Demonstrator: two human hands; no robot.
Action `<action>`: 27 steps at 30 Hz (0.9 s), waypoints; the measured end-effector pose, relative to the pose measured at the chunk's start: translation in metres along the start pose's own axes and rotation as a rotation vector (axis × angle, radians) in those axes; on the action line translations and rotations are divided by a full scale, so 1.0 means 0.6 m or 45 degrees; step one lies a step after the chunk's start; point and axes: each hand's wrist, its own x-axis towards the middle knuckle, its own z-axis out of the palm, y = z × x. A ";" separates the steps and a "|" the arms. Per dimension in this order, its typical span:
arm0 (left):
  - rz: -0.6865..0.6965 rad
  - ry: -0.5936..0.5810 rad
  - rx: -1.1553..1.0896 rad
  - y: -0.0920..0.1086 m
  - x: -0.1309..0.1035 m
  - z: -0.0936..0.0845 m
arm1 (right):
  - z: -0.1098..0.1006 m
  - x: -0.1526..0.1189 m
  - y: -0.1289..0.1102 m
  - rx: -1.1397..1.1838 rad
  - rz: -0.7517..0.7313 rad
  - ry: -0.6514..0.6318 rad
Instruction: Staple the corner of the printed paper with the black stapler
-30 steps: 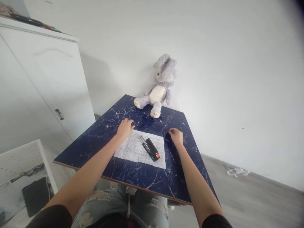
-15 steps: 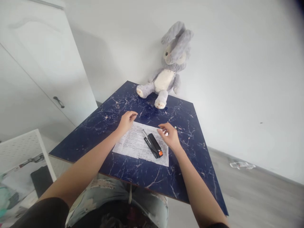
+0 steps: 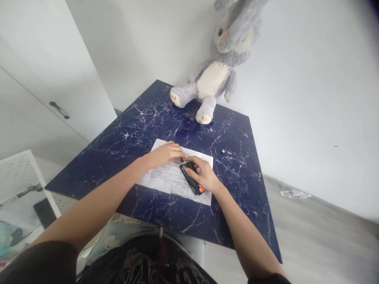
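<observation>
Your right hand is lying over the stapler, its fingers curling around the top, while the stapler is resting on the paper. Your left hand is pressing flat on the paper, fingers together, their tips meeting the stapler's front end just beside your right fingertips.

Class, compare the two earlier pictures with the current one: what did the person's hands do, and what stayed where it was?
The right hand came in from the bare table beside the sheet and closed around the black stapler. The left hand slid from the paper's far corner to the stapler's metal tip. The printed paper, the stapler's place on it, and the plush bunny at the far edge stayed put.
</observation>
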 end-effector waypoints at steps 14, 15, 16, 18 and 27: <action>0.105 -0.049 0.130 -0.011 -0.001 0.003 | 0.001 -0.001 0.007 0.017 0.001 -0.023; 0.094 -0.051 0.121 -0.010 -0.001 0.003 | 0.000 -0.001 0.008 0.019 0.002 -0.025; 0.083 -0.052 0.110 -0.009 -0.001 0.004 | 0.000 -0.001 0.009 0.021 0.002 -0.026; 0.062 -0.046 0.079 -0.006 0.000 0.004 | -0.001 0.000 0.009 0.020 -0.003 -0.027; -0.180 0.283 -0.204 0.019 0.014 0.005 | 0.001 0.000 0.020 -0.062 -0.006 0.023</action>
